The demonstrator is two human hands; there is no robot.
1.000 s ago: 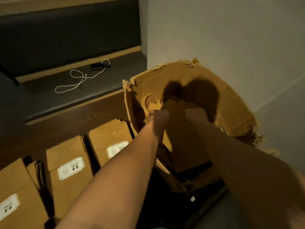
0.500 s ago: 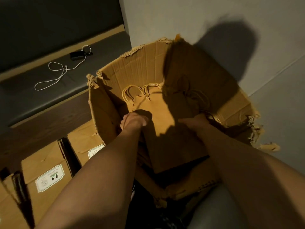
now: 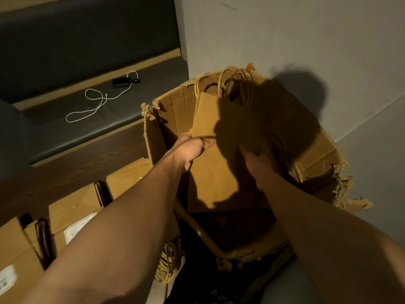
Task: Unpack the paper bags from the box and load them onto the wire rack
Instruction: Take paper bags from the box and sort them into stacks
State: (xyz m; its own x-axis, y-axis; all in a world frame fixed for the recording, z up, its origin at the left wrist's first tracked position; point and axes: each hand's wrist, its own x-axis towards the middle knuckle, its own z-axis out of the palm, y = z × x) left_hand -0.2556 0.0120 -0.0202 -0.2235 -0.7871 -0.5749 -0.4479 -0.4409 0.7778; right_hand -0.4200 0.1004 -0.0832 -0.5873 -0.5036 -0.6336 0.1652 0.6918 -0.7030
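Between both hands, paper bags over torn box, left hand and right hand gripping bag edges

Dim, warm light from behind me. My shadow falls across the box and wall. Edges bend, forearms slightly blurred.

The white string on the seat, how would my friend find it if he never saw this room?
Start at the long dark bench seat by the grey wall, left of the torn cardboard box. On its cushion lies a thin white cord, looped in loose curls. It runs to a small black block, and it is the only white, wiggly thing there.
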